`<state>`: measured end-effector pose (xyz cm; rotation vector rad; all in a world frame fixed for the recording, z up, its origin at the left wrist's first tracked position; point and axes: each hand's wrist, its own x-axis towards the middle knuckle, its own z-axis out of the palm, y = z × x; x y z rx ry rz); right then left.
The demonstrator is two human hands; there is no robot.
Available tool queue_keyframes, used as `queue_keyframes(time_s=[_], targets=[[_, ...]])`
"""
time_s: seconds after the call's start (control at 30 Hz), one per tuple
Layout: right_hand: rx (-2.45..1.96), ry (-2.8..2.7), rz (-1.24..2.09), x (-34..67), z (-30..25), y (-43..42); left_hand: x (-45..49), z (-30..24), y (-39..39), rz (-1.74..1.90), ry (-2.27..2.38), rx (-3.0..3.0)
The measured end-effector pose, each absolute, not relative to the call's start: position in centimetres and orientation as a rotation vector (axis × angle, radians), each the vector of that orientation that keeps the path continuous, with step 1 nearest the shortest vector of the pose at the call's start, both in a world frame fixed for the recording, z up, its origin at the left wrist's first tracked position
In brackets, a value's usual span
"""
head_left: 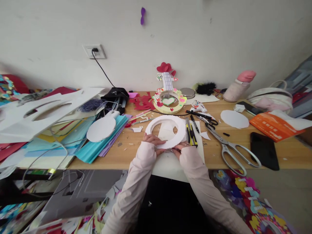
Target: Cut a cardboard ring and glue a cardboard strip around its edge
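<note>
A white ring, thick and rough-edged, is tilted up at the table's front edge. My left hand grips its lower left, fingers over the top and thumb underneath. At the lower right my right hand pinches the rim, its fingers partly hidden by the ring. Beneath lies white paper. Just right of the ring are yellow-and-black utility knives and a black pen. Behind it stands a decorated ring with hearts and a red paper flower.
Large scissors, a black phone, an orange packet and a white paper oval lie to the right. On the left are coloured paper sheets, a white round disc and a large cut white board. Paper scraps dot the tabletop.
</note>
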<state>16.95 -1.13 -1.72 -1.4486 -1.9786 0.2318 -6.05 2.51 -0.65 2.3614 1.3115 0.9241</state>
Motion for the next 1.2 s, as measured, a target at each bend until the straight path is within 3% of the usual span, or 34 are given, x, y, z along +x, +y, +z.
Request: queue_keyframes(time_s=[0.27, 0.57, 0.8, 0.93, 1.2], targets=[[-1.522, -1.954, 0.367, 17.0, -1.7, -1.2, -5.9, -0.3, 2.4, 0.965, 1.301, 2.348], [-1.438, -1.889, 0.307, 16.9, -2.8, -0.9, -6.0, -0.6, 2.7, 0.972, 1.313, 2.354], [-1.447, -1.893, 0.385, 16.9, -2.2, -1.3, -5.8, -2.2, 2.3, 1.439, 1.675, 2.164], [-1.423, -1.824, 0.382, 17.1, -2.3, -1.8, -6.1, -2.8, 1.9, 1.480, 1.877, 2.105], [-1.378, -1.709, 0.371, 16.9, -2.4, -1.8, -6.1, -1.3, 1.9, 1.391, 1.424, 2.327]])
